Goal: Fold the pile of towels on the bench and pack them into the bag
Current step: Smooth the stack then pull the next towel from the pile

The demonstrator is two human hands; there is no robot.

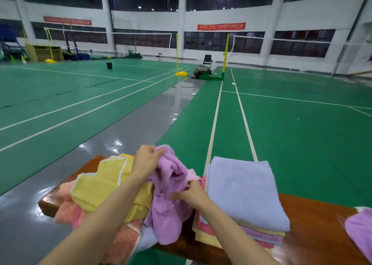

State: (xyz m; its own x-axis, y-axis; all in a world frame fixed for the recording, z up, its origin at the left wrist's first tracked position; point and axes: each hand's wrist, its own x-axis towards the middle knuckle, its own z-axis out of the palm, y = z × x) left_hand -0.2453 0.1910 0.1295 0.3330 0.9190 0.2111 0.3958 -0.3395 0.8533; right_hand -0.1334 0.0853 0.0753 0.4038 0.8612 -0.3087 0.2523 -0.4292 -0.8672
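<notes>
Towels sit in a messy pile (96, 188) on the left of the wooden tabletop (314, 220). My left hand (148, 160) grips the top of a purple towel (171, 204) and holds it up, so it can hang and open out. My right hand (194, 194) pinches it lower down, I think to find an edge for folding. A folded stack (241, 188) waits on the right, kept apart from the mess. I cannot see the bag. Far past the tabletop is a big sports hall with a shiny green floor (291, 127), white lines and yellow net posts (225, 55).
</notes>
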